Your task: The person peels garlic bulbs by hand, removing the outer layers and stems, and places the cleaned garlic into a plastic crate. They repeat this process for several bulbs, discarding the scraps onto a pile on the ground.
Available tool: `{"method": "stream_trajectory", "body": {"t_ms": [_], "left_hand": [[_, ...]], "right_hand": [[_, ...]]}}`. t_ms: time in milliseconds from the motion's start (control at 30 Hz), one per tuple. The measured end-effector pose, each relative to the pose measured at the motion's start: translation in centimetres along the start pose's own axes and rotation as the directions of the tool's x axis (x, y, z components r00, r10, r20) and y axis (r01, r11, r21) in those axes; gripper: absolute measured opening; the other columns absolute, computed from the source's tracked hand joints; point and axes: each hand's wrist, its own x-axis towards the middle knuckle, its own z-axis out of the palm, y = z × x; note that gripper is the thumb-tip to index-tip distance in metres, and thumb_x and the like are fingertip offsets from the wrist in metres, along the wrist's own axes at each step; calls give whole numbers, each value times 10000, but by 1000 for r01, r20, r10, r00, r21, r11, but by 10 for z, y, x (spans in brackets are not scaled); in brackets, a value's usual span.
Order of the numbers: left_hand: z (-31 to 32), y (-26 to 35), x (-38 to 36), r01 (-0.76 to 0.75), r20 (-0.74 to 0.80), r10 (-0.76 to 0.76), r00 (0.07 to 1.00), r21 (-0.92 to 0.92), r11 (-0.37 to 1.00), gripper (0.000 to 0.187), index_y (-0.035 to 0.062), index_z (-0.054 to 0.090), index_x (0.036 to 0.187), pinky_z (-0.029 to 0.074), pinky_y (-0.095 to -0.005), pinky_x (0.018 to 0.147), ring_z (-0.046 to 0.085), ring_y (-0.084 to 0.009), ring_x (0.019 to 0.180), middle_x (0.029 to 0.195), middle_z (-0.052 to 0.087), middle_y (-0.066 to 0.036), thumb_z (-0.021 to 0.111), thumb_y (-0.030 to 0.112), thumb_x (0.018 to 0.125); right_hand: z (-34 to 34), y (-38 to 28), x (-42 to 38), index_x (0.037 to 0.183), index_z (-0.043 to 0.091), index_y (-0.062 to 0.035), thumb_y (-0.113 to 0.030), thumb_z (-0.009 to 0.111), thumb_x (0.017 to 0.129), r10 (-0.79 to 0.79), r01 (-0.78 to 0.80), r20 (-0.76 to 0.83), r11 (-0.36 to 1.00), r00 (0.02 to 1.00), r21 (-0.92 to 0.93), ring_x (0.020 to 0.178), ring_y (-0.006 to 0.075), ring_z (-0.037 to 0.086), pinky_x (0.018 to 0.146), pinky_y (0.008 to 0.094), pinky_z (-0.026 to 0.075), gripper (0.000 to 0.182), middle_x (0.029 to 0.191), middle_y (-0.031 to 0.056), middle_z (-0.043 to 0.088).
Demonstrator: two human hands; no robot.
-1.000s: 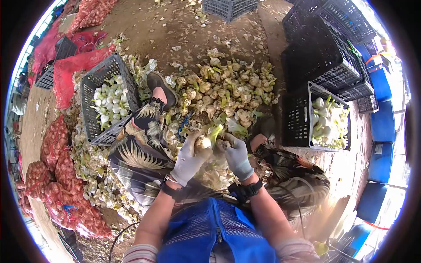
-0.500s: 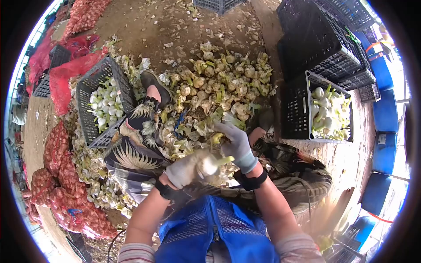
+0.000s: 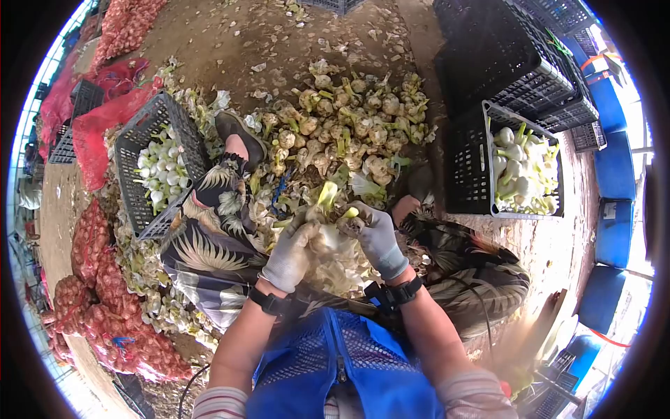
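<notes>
Both my hands wear grey gloves and meet over my lap. My left hand [image 3: 289, 253] grips a garlic bulb [image 3: 326, 236] whose green stalk [image 3: 326, 193] points up and away. My right hand [image 3: 377, 237] pinches the same bulb from the right side, at its root end. Loose pale skins [image 3: 335, 269] lie heaped in my lap just below both hands. A pile of uncleaned garlic bulbs [image 3: 352, 126] with green stalks spreads on the dirt floor in front of my knees.
A dark crate [image 3: 150, 164] with cleaned white bulbs stands at my left, another crate [image 3: 520, 164] with bulbs at my right. Stacked empty black crates [image 3: 509, 63] rise behind it. Red mesh sacks [image 3: 98, 279] of bulbs lie far left. Blue barrels [image 3: 614, 230] line the right edge.
My left hand rose from my lap with the bulb, and my right hand came back from the pile to meet it. The stalk now points upward.
</notes>
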Motion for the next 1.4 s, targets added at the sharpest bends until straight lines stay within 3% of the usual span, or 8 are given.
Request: {"method": "stream_trajectory", "body": {"t_ms": [167,267,367,500,633,1067,1233,1400], "left_hand": [[6,44,-28,252,-71,-244,967,382,889,306,27,637,1191,494,-337,934,624,-210,1080,1156,648,-96,586,222,961],[-7,16,-26,-343,276,225,935,866,363,556,37,570,1235,514,-353,901,632,-316,999,1115,625,-144,684,461,893],[20,48,-12,-191,92,169,981,394,899,607,29,505,1321,492,-355,959,611,-303,1081,1219,584,-162,664,449,913],[36,25,1,-204,106,198,974,54,977,623,-34,466,1366,431,-320,1010,521,-180,1180,1327,517,-111,755,201,867],[35,23,-4,-295,93,285,954,462,837,605,-18,473,1359,447,-314,987,498,-167,1195,1290,539,-97,763,155,857],[36,25,-8,-281,-60,332,941,407,869,609,-2,517,1294,498,-281,866,591,-118,957,1094,620,-43,785,319,851],[8,26,-11,105,-19,-104,994,301,948,552,-13,522,1297,511,-241,793,599,-70,858,1101,630,-14,771,244,877],[31,33,-9,-165,-49,179,983,216,962,400,-15,594,1180,505,-222,733,584,-57,803,986,652,-1,706,274,928]], "right_hand": [[-24,-7,8,1058,656,13,-2,628,926,-23,79,-281,979,959,190,830,63,597,767,198,488,136,939,-2,648],[-24,-20,3,1052,655,28,-5,616,926,74,-37,-263,989,962,142,856,65,591,806,215,482,136,945,-6,642],[-19,-5,1,1118,657,15,-118,638,949,-72,77,-67,995,995,69,889,70,591,824,227,480,215,948,-20,647],[0,-7,-2,1208,630,40,-262,661,961,-59,54,-121,998,991,-45,916,60,561,830,239,474,392,1028,-7,668],[5,11,-5,1190,639,37,-178,644,968,-91,71,-111,983,990,-172,903,64,584,823,246,494,309,1013,4,685],[17,-2,-11,1105,655,48,-107,602,974,-76,35,-154,967,985,-253,855,54,578,792,245,492,210,943,5,696],[7,-8,-14,1131,643,39,-91,575,982,50,-64,-56,951,997,-303,891,48,570,802,237,486,209,967,3,685],[8,-6,-6,1175,615,33,55,560,896,85,-84,0,993,996,84,970,88,600,856,248,503,285,1055,3,666]]}}
